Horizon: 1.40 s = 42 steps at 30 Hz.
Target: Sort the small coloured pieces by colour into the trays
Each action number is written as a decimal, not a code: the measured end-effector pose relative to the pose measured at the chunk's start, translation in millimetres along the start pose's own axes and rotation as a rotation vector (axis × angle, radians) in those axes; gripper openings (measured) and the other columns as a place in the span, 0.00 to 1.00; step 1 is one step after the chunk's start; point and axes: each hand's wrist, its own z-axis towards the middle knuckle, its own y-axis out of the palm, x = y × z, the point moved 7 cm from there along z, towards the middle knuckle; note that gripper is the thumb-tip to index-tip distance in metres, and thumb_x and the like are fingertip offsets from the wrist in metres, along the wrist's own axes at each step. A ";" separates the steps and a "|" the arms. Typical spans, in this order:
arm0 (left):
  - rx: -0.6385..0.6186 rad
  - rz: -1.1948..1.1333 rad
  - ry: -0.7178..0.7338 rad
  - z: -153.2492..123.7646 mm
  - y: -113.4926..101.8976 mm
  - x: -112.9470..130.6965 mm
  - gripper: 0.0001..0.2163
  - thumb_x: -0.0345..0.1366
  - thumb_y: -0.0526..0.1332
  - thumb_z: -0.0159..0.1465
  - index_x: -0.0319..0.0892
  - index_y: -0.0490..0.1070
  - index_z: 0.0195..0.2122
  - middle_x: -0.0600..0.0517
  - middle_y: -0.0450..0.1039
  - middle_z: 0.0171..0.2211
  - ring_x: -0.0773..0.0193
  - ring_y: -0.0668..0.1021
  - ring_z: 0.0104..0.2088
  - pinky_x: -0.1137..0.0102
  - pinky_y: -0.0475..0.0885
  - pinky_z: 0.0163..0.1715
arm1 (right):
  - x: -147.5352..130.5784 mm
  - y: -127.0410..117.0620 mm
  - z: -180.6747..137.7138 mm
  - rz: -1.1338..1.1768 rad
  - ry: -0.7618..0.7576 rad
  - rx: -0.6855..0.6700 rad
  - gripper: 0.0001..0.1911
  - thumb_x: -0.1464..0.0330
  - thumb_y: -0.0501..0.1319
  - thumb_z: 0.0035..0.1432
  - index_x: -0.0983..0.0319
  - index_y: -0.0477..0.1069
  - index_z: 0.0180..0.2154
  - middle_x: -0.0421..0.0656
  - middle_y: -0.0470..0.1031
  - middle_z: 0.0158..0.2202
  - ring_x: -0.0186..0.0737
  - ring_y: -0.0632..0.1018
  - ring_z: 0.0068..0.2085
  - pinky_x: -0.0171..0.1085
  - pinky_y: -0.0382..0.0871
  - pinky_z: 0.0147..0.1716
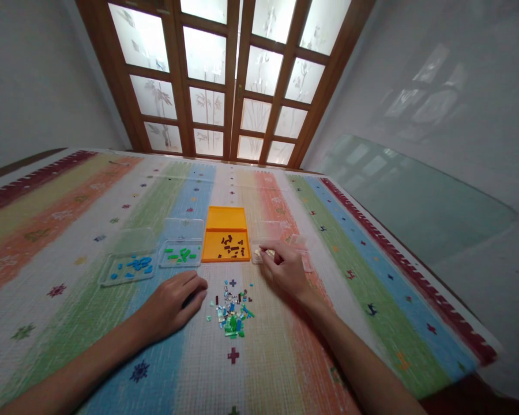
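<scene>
A loose pile of small building bricks (233, 317), mostly green, blue, brown and clear, lies on the striped tablecloth between my hands. My left hand (175, 302) rests on the cloth left of the pile, fingers loosely curved, a gap between thumb and fingers, nothing in it. Over a small clear box with pale pieces (256, 258) is my right hand (283, 265), thumb and forefinger pinched at its inside; whatever they hold is too small to make out. Left of that box, an open orange case (225, 219) contains several dark brown bricks (231, 248).
Two more clear lidded boxes stand open at left, one with green bricks (184, 253), the other with blue bricks (140, 264). Behind my right hand is another clear pinkish box (307, 262), partly hidden. The tablecloth (125, 230) reaches toward wooden glazed doors (231, 86).
</scene>
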 end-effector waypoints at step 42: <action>-0.022 0.008 -0.043 2.5 3.6 -2.1 0.09 0.36 0.52 0.70 0.42 0.70 0.36 0.49 0.74 0.33 0.61 0.75 0.32 0.67 0.70 0.34 | -49.7 45.5 -40.9 0.177 -0.282 -0.838 0.13 0.78 0.62 0.48 0.64 0.80 0.36 0.40 0.73 0.29 0.33 0.71 0.28 0.32 0.67 0.31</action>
